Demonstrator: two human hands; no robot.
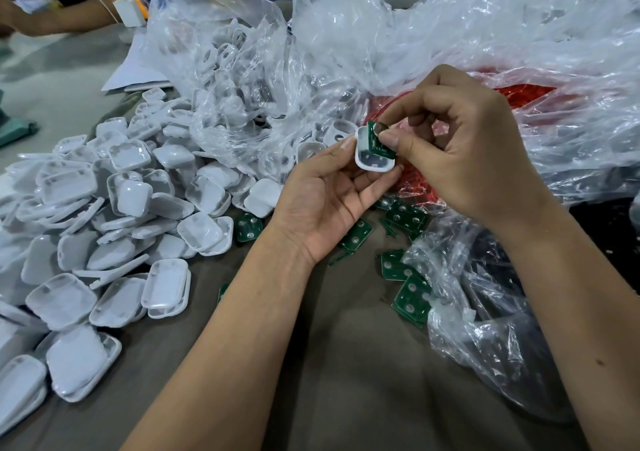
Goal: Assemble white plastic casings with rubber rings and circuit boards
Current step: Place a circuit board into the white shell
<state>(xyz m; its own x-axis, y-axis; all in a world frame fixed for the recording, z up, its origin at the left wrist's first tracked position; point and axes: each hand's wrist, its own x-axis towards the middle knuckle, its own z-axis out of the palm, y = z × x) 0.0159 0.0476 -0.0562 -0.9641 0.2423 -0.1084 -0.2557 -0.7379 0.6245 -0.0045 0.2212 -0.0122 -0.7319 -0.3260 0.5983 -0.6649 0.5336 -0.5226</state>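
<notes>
Loose circuit boards (pixel 412 298) – casing pile (pixel 104 229) left, plastic bags (pixel 381 35) behind.

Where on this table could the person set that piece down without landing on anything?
The barest patch is the grey tabletop near the person, between the two forearms, bordered by the white casing pile on the left and a clear bag on the right. Another bare strip lies at far left. Around the loose green boards and plastic bags beyond the hands, it is crowded.
</notes>
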